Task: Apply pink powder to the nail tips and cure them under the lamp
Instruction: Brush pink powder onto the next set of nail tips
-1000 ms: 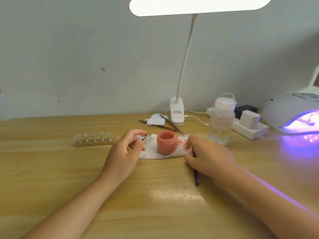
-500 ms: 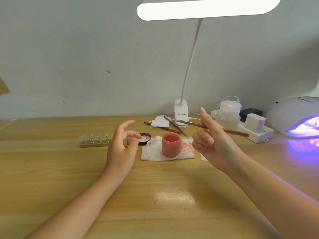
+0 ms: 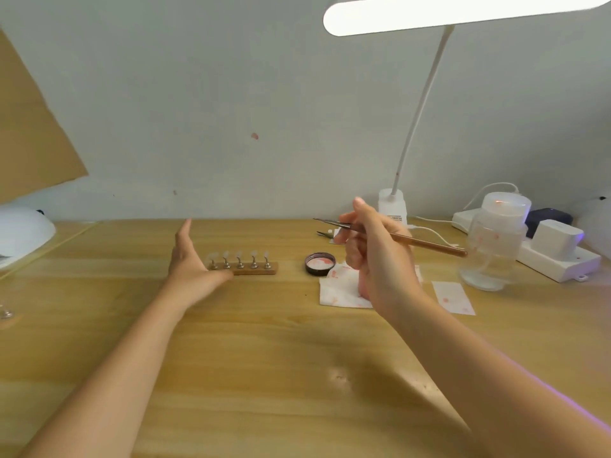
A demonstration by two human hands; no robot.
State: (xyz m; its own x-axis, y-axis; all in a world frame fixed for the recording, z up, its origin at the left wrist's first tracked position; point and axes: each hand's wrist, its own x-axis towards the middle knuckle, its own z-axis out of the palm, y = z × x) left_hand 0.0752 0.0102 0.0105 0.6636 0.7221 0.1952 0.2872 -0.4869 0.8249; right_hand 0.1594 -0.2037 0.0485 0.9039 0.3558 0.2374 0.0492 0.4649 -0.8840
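On the pale wooden worktop [image 3: 264, 342] against a grey wall, we see five clear nail tips [image 3: 239, 256] on a wooden strip, left of the lid [image 3: 319, 264]. Our left hand [image 3: 191, 259], fingers straight, reaches its end; a careless shove could topple it. Our right hand [image 3: 373, 252] pinches the brush [image 3: 426, 243], hiding the powder jar, which an elbow might tip.
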